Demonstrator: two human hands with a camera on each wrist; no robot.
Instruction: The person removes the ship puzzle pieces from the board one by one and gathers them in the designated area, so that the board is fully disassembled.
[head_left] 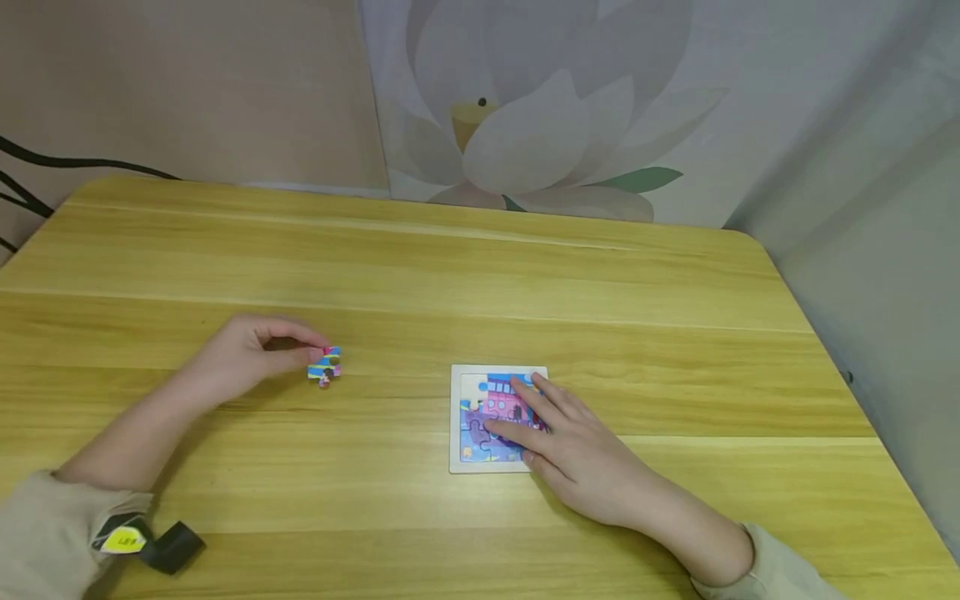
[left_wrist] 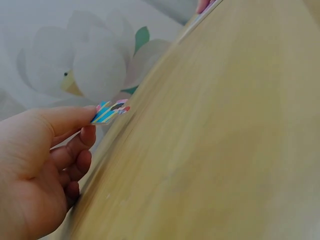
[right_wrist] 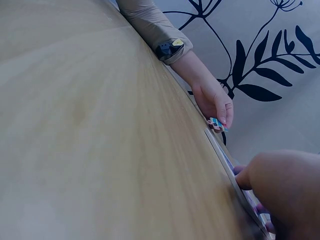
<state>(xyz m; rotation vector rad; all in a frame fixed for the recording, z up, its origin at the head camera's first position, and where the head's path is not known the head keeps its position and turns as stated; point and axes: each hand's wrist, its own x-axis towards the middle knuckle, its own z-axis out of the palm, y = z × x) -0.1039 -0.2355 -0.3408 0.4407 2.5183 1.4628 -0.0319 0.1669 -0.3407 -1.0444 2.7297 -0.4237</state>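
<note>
In the head view, a puzzle piece is pinched between the thumb and forefinger of the left hand, over the left part of the table, well apart from the puzzle tray. Blue and yellow stripes, pink patches and a dark spot are shown on it. The tray's assembled picture is pressed by the right hand, its fingers spread apart; the right side is partly covered by them, while a pale gap is left bare at the upper left.

In the left wrist view, the piece's thin edge and the left hand's other, curled fingers are revealed; the tray is cut off at the top, and the right hand is reduced to a fingertip.

In the right wrist view, a dark plant print is seen behind the left hand. The tray is shown nearly edge-on, its picture hard to make out.
</note>
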